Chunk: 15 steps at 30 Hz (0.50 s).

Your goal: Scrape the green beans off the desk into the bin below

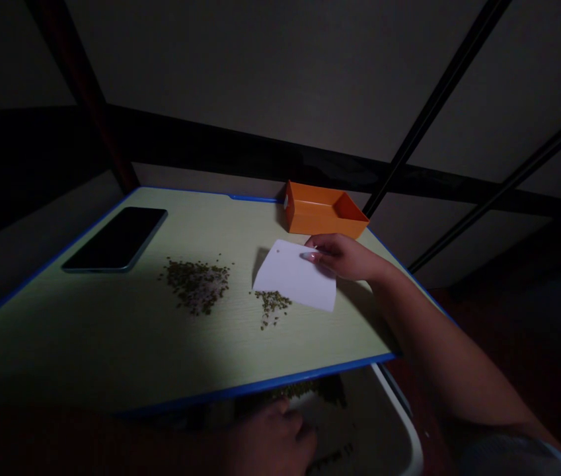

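Observation:
My right hand (344, 256) grips the top edge of a white plastic scraper card (294, 275) that stands tilted on the table (112, 344). At the card's lower edge lies a small heap of green beans (273, 305). A larger pile of green beans (197, 284) lies to its left. My left hand (270, 441) is low under the table's front edge, in shadow, resting at a white tray (399, 423) that holds more beans; its fingers look curled around the rim.
A dark phone (117, 239) lies face up at the table's left. An orange box (322, 210) stands at the back right corner. The table has a blue rim. Dark frame bars run behind it.

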Each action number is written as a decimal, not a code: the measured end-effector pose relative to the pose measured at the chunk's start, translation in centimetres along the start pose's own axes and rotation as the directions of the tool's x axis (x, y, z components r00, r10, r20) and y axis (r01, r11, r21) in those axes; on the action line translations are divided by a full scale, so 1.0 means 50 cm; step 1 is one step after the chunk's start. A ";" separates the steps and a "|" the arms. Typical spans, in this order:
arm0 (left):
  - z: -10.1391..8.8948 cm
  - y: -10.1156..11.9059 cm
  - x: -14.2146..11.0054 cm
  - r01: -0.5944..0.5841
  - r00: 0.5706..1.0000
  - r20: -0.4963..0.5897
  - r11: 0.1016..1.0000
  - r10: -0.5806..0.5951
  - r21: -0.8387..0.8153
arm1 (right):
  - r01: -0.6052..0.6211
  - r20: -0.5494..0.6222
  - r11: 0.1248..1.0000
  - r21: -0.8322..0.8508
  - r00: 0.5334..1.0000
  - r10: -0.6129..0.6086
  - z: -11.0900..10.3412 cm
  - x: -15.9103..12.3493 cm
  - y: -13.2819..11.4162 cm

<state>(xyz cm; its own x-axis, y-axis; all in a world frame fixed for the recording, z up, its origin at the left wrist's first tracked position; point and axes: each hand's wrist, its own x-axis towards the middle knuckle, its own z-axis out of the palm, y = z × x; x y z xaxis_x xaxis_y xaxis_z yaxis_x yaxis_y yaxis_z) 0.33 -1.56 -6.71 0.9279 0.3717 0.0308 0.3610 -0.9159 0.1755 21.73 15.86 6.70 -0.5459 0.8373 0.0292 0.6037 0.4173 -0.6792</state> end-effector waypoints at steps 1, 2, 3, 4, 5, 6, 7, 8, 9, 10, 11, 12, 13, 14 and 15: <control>-0.001 0.000 0.000 -0.002 1.000 0.003 1.000 0.002 0.000 | 0.009 0.007 1.000 0.011 1.000 -0.010 0.000 0.000 0.000; -0.003 -0.001 0.000 -0.002 1.000 0.007 1.000 0.002 0.003 | 0.018 0.011 1.000 0.023 1.000 -0.018 0.000 -0.001 0.000; -0.005 -0.002 0.000 -0.001 1.000 0.010 1.000 0.001 0.008 | 0.025 0.014 0.999 0.036 1.000 -0.026 0.000 -0.001 0.000; -0.007 -0.002 0.001 -0.010 1.000 0.016 1.000 0.010 0.011 | 0.033 0.020 0.998 0.049 0.999 -0.034 0.000 -0.002 0.000; -0.009 -0.003 0.002 -0.014 1.000 0.017 1.000 0.014 0.012 | 0.041 0.029 0.997 0.059 0.999 -0.042 0.000 -0.003 0.000; -0.012 -0.003 0.003 -0.010 1.000 0.015 1.000 0.010 0.013 | 0.049 0.038 0.997 0.065 0.998 -0.051 0.000 -0.003 0.000; -0.013 -0.002 0.004 -0.001 1.000 0.010 1.000 0.001 0.011 | 0.056 0.046 0.996 0.068 0.997 -0.059 0.000 -0.004 0.000; -0.014 -0.001 0.005 0.005 1.000 0.006 1.000 -0.005 0.007 | 0.061 0.052 0.996 0.071 0.997 -0.065 0.000 -0.005 -0.001; -0.014 0.000 0.006 0.015 1.000 0.001 1.000 -0.015 0.005 | 0.066 0.054 0.995 0.070 0.996 -0.070 -0.001 -0.006 -0.001; -0.013 0.001 0.006 0.026 1.000 -0.003 1.000 -0.026 0.006 | 0.071 0.055 0.995 0.067 0.996 -0.075 -0.001 -0.007 -0.003; -0.011 0.003 0.007 0.030 1.000 -0.006 1.000 -0.030 0.008 | 0.076 0.055 0.995 0.063 0.995 -0.080 -0.002 -0.008 -0.004; -0.010 0.004 0.007 0.026 1.000 -0.007 1.000 -0.026 0.011 | 0.082 0.057 0.995 0.059 0.995 -0.086 -0.002 -0.009 -0.007; -0.008 0.005 0.007 0.020 1.000 -0.010 1.000 -0.020 0.014 | 0.089 0.060 0.995 0.055 0.994 -0.092 -0.003 -0.011 -0.009; -0.006 0.005 0.007 0.015 1.000 -0.013 1.000 -0.015 0.016 | 0.096 0.066 0.994 0.049 0.993 -0.099 -0.003 -0.013 -0.012; -0.005 0.005 0.007 0.008 1.000 -0.015 1.000 -0.008 0.017 | 0.101 0.072 0.994 0.043 0.992 -0.104 -0.004 -0.014 -0.015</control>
<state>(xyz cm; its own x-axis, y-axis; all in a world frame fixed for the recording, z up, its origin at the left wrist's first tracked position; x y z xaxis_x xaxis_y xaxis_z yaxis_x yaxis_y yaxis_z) 0.71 -1.63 -6.40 0.9234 0.3812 0.0441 0.3702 -0.9152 0.1594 21.77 15.01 7.33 -0.6465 0.7615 0.0466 0.5196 0.4843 -0.7039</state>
